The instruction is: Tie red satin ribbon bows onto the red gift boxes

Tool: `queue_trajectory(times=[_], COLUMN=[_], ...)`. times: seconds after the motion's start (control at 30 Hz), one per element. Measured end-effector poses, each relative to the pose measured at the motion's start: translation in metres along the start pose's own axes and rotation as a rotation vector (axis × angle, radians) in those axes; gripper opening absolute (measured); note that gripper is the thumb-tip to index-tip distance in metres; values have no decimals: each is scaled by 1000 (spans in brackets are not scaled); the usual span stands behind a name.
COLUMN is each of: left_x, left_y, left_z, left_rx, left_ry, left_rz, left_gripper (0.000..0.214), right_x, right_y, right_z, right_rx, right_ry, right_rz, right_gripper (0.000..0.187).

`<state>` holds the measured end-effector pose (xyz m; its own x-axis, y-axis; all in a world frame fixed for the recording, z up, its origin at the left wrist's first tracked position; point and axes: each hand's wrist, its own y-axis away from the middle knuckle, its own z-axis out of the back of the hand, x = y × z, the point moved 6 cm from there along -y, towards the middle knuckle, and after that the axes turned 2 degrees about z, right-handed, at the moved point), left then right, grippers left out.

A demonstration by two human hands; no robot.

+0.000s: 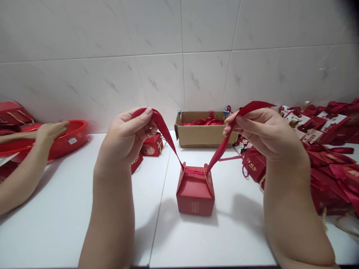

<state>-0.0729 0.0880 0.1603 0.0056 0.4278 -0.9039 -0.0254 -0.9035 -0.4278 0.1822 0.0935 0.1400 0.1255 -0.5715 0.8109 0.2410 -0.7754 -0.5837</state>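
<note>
A small red gift box [195, 194] stands upright on the white table, with gold print on its front. Dark red ribbon [166, 133] passes through its top and comes out on both sides. My left hand [127, 136] pinches one end of the ribbon, above and to the left of the box. On the other side, my right hand [260, 129] grips the opposite end between thumb and fingers. Both ribbon lengths rise in a V from the box top. The hands are apart from the box itself.
Behind the box, a cardboard box [206, 136] holds red ribbons. Finished-looking red gift boxes [322, 179] pile up at right. Two red boxes [152, 145] sit behind my left hand. At far left, another person's hand [52, 130] reaches over a red plastic basin [80, 130]. A tiled wall [157, 82] closes the back.
</note>
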Motion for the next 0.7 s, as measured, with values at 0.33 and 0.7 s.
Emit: queue_trajectory(times=[0.33, 0.7], left_x=[-1, -4], left_y=[1, 4], left_z=[-12, -19], left_rx=[101, 67], left_ry=[239, 199], left_rz=[-28, -85], left_gripper=[19, 20], right_x=[1, 2], right_y=[1, 1], right_z=[-6, -5], right_rx=[-22, -89], right_ry=[63, 59], right_rz=[-38, -51], right_gripper=[12, 13])
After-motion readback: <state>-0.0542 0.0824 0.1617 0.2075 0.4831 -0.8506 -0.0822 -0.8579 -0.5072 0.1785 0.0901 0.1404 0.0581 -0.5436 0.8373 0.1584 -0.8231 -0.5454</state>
